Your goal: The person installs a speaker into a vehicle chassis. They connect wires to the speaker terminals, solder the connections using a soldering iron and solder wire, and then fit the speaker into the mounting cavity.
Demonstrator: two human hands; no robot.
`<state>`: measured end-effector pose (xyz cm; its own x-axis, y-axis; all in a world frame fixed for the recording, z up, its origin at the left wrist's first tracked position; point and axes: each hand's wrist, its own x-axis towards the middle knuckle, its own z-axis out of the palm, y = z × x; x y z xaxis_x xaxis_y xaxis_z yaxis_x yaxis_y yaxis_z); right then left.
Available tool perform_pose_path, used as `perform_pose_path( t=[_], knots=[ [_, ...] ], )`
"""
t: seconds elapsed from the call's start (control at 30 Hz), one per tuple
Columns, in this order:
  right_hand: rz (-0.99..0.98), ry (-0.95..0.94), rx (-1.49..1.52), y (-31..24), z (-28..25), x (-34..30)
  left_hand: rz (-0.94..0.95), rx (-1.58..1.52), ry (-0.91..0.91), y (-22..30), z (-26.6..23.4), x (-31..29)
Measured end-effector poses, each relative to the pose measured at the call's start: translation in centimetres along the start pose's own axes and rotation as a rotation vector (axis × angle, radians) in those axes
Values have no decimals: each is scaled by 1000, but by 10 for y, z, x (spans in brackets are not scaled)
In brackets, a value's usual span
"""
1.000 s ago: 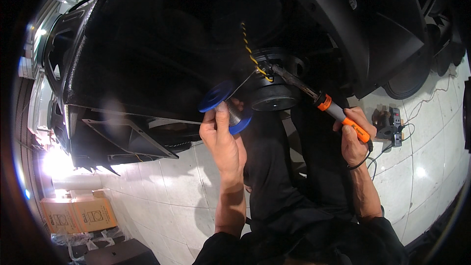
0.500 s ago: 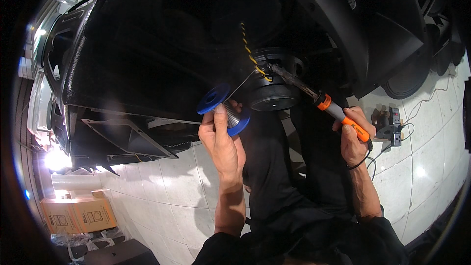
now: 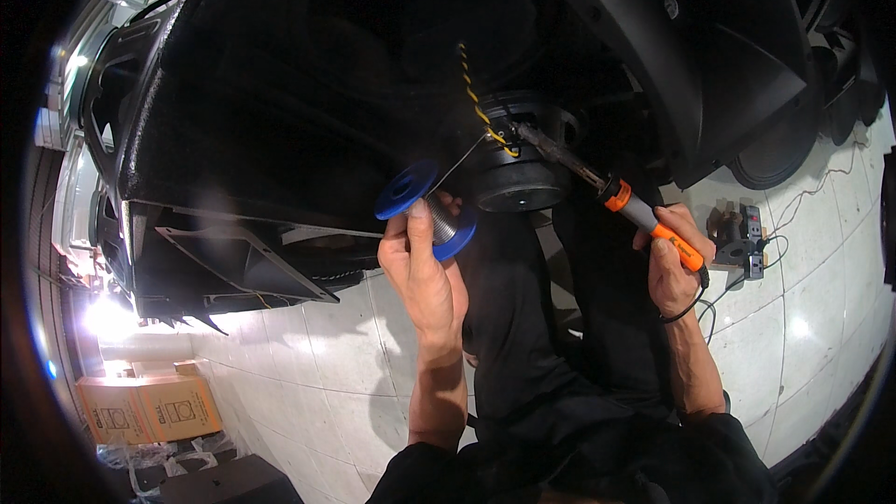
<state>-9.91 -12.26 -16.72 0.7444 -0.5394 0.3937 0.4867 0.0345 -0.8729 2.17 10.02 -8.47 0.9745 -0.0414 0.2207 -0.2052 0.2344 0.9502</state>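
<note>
My left hand [image 3: 425, 271] is closed round a blue spool of solder wire [image 3: 409, 190]. A straight length of solder [image 3: 462, 164] runs from it up to the terminal of a round black speaker driver [image 3: 519, 189]. Between my fingers and thumb, my right hand [image 3: 674, 259] grips a soldering iron [image 3: 644, 213] with an orange and grey handle. Its dark tip rests at or very near the same terminal; exact contact is hard to see. A twisted yellow and black wire [image 3: 474, 98] comes down from the dark cabinet to the driver.
A large black speaker cabinet [image 3: 233, 121] fills the upper left. At upper right stands a black horn [image 3: 691, 56]. A power strip [image 3: 750, 241] with cords lies on the tiled floor [image 3: 308, 392] to the right. Cardboard boxes [image 3: 149, 411] are at lower left.
</note>
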Motion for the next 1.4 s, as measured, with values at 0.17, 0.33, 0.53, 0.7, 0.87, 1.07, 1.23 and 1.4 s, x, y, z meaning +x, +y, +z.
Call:
perform_pose_path(
  t=[0.17,0.33,0.53,0.7,0.87,1.07,1.23,1.4],
  knots=[
    [-5,-2,-15,1,0,0,-6,5,3,-3,-2,0],
    [-14,-6,-5,2,-1,0,-7,8,2,-3,-2,0],
    [-20,-6,5,4,-2,0,-7,-4,2,-4,-2,-1],
    [-19,-4,7,3,-1,0,8,9,-18,-6,-4,0],
    [-22,-9,2,2,-1,0,2,-13,5,-4,-3,-1],
    [-50,-9,36,2,-3,0,-19,-19,34,-1,0,-4],
    [-156,-16,-9,-5,-9,-2,-31,-7,52,1,-4,-6],
    [-252,19,10,-22,-18,-17,-16,5,69,1,-10,-12]
  ],
)
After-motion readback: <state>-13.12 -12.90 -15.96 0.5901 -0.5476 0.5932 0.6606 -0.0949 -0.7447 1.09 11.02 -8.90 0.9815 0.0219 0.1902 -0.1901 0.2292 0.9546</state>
